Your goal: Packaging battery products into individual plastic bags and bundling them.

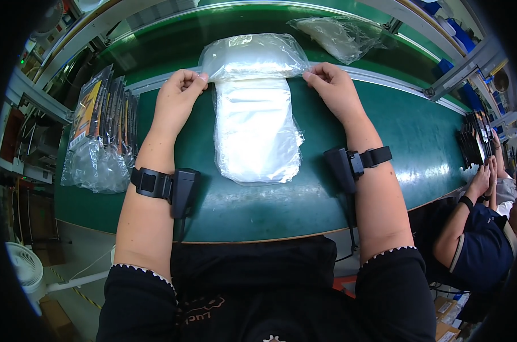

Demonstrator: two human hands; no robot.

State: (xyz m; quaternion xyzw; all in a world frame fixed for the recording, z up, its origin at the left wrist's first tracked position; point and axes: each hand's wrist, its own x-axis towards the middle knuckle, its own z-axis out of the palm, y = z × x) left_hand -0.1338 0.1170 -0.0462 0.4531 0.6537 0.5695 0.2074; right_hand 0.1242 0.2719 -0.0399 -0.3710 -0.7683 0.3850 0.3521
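In front of me lies a stack of clear plastic bags, flat on the green table. Across its far end runs a puffy, crinkled band of clear film, possibly the bags' outer wrapper or a folded-over end; I cannot tell which. At the left corner of this film, my left hand pinches the edge between thumb and fingers. The opposite corner is pinched by my right hand, its fingers curled. Both forearms wear a black strap with a small black device.
Flat orange-and-black packages in clear bags stand in a row at the left. A crumpled clear bag lies beyond the metal rail. At the right, a co-worker handles a stack of dark packages. A white fan stands lower left.
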